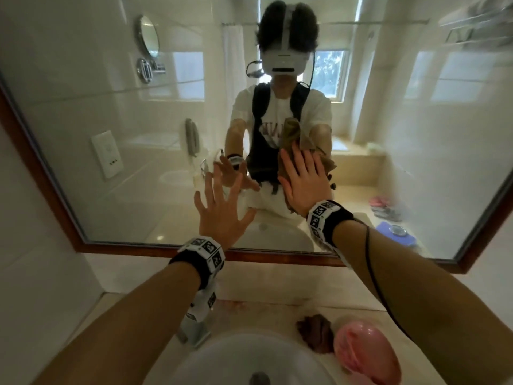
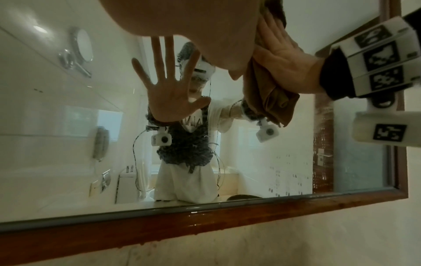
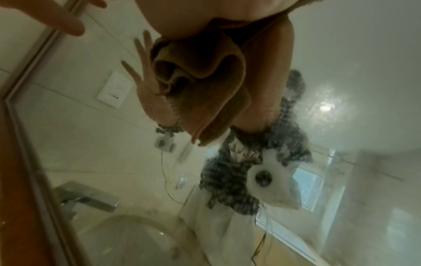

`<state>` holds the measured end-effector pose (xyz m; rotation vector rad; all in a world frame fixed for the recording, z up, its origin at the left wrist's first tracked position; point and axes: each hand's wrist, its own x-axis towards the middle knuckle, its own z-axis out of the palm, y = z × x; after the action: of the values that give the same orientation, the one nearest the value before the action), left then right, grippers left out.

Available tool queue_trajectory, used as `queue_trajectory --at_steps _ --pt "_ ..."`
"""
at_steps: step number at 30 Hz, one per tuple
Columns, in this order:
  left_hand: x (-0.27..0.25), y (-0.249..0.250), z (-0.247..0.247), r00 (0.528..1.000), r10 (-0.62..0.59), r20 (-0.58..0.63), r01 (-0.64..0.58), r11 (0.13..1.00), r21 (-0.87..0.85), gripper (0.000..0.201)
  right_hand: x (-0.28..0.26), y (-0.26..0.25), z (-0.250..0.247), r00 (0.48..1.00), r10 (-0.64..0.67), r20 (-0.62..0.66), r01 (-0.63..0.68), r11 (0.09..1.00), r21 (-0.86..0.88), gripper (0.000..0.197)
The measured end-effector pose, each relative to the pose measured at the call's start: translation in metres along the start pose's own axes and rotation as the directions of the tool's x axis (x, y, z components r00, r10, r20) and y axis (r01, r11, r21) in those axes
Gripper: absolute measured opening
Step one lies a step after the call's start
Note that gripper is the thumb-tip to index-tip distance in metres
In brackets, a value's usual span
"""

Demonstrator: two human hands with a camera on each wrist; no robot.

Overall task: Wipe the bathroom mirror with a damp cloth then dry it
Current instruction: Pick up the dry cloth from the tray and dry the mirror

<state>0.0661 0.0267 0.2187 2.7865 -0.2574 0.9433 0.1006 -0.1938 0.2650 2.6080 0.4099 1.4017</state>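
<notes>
Both hands are flat: your right hand (image 1: 304,180) presses the soft brown cloth (image 1: 291,134) against the mirror (image 1: 111,107), your left hand (image 1: 219,215) is spread and holds nothing. Press with the palm; the limp cloth bunches easily.

Mirrors: one large wood-framed mirror (image 1: 83,151) was on the wall.
Hands: two, a left hand (image 1: 219,209) and a right hand (image 1: 305,182), both with flat fingers.
Cloths: two, a tan cloth (image 1: 291,134) under the right hand and a dark brown cloth (image 1: 316,332) on the counter.
Wristbands: two, one on each wrist.
Sinks: one white sink (image 1: 222,362).
Taps: one tap (image 1: 194,329).
Pink dishes: one pink dish (image 1: 366,354).
</notes>
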Motion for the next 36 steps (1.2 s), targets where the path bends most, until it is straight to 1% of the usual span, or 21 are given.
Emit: queue_trajectory --at_steps 2,4,6,12,15,21,24,26,32,36 --pt "0.004 -0.004 -0.001 1.000 0.002 -0.011 -0.002 1.000 -0.022 0.091 -0.009 0.003 0.002 0.998 -0.054 0.028 0.054 0.999 -0.004 0.057" --pt "0.006 0.002 -0.004 1.000 0.022 -0.022 -0.023 0.999 -0.040 0.093 -0.020 0.015 0.003 0.992 -0.095 0.080 0.097 0.995 -0.022 0.056" --pt "0.004 0.015 -0.007 0.998 0.048 -0.037 -0.050 0.998 -0.049 0.093 -0.032 0.031 -0.001 0.990 -0.083 0.110 0.087 0.996 -0.032 0.057" --pt "0.004 0.073 -0.010 0.995 0.083 -0.051 -0.085 0.995 -0.051 0.093 -0.056 0.091 -0.020 0.991 0.072 0.112 -0.067 0.996 -0.055 0.060" --pt "0.004 0.116 -0.009 0.996 0.085 -0.041 -0.089 0.992 -0.089 0.094 -0.069 0.128 -0.031 0.989 0.095 0.117 -0.088 0.994 -0.064 0.061" --pt "0.008 0.204 -0.002 0.993 0.112 -0.046 -0.115 0.991 -0.074 0.092 -0.098 0.199 -0.050 0.982 0.140 0.130 -0.128 0.987 -0.097 0.064" --pt "0.009 0.238 0.000 0.991 0.127 -0.038 -0.129 0.989 -0.072 0.092 -0.113 0.232 -0.055 0.972 0.182 0.146 -0.171 0.982 -0.086 0.066" --pt "0.010 0.255 0.002 0.991 0.131 -0.029 -0.133 0.988 -0.077 0.091 -0.126 0.253 -0.056 0.966 0.223 0.132 -0.214 0.974 -0.077 0.067" --pt "0.011 0.290 0.013 0.987 0.158 0.018 -0.158 0.987 -0.037 0.092 -0.168 0.301 -0.052 0.908 0.403 0.114 -0.400 0.915 -0.049 0.066" --pt "0.008 0.300 0.024 0.985 0.167 0.041 -0.166 0.986 -0.029 0.094 -0.197 0.307 -0.039 0.866 0.488 0.108 -0.489 0.872 -0.017 0.063"
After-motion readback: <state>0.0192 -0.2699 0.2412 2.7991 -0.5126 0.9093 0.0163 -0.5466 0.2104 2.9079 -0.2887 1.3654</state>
